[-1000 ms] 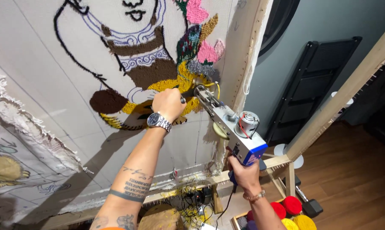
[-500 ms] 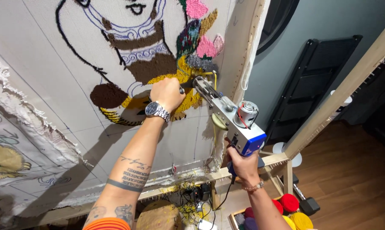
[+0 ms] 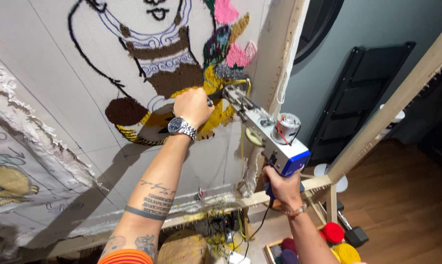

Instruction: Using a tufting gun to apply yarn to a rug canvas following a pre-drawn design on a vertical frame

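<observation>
— The tufting gun [image 3: 265, 129] looks of shiny bare metal, with a glossy blue plastic end. And the cloth [image 3: 50, 73]?
— Matt woven fabric, with fuzzy rough yarn patches; the frame [image 3: 387, 110] is raw wood

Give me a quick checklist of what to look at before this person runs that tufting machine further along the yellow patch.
1. Right hand around the tufting gun's lower grip: ok.
2. Left hand on the front handle beside the cloth: ok.
3. Gun tip against the stretched cloth at the yellow patch: ok.
4. Yellow yarn strand hanging free of snags: cannot tell.
5. Cloth tight on the wooden frame: cannot tell.
6. Power cable away from the gun tip: ok.
</observation>
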